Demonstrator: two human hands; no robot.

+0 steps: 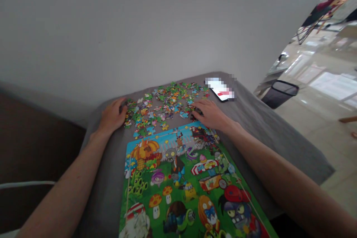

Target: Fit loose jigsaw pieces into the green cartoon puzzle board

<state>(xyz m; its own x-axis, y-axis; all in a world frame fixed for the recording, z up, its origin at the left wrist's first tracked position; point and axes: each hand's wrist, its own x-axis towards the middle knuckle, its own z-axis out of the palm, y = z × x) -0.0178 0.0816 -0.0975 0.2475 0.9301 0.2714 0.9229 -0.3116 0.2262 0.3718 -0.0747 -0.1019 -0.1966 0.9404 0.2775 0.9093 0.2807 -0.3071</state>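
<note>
So, loose multicoloured cardboard jigsaw pieces (164,109) are flanked by a curled bare left hand (111,116) and a curled bare right hand (210,115) on grey cloth (279,145); any pinch cannot be told. Pieces could be swept off by careless dragging.

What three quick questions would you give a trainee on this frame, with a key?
1. True or false: the left hand rests at the edge of the loose jigsaw pieces.
2. Which is nearer the smartphone: the left hand or the right hand?
3. Where does the cartoon puzzle picture lie relative to the loose pieces: (a) nearer the person, (b) beyond them, (c) under them?

Key: 1 true; 2 right hand; 3 a.
</note>
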